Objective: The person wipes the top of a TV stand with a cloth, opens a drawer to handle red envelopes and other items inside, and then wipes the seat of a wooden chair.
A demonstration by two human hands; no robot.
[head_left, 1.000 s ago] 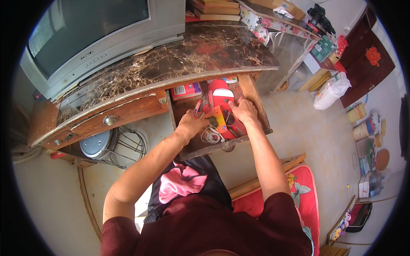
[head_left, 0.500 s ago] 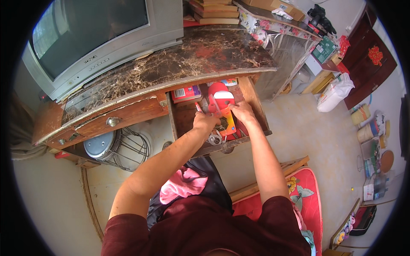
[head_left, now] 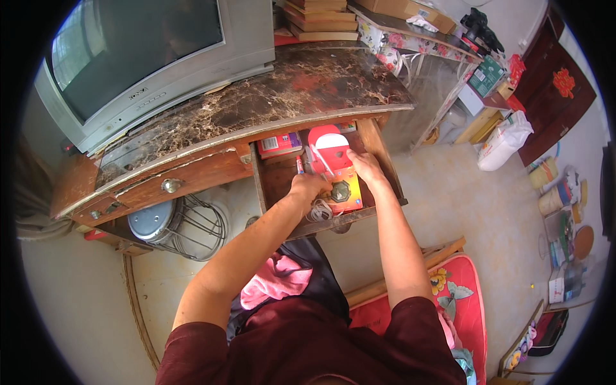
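In the open brown wooden drawer (head_left: 373, 138), a red-and-purple rectangular box (head_left: 280, 144) lies at ten o'clock, then at eight the left hand (head_left: 310, 186), its grip partly curled, whether around anything I cannot tell. A coiled white cable (head_left: 319, 211) sits at seven, a rounded red-and-white case (head_left: 330, 154) at twelve, and a flat yellow-and-orange packet (head_left: 352, 184) at five. At three, the right hand (head_left: 367, 169) has its grip loosely bent beside the case, its hold unclear.

I count one left hand (head_left: 310, 187) and one right hand (head_left: 366, 169), one open drawer (head_left: 375, 149), one television (head_left: 147, 61), one marbled surface (head_left: 256, 93), two shiny knobs (head_left: 171, 185), one pink cloth (head_left: 276, 279), and one dark red door (head_left: 548, 96). The books (head_left: 323, 22) are several; their exact number I cannot tell.
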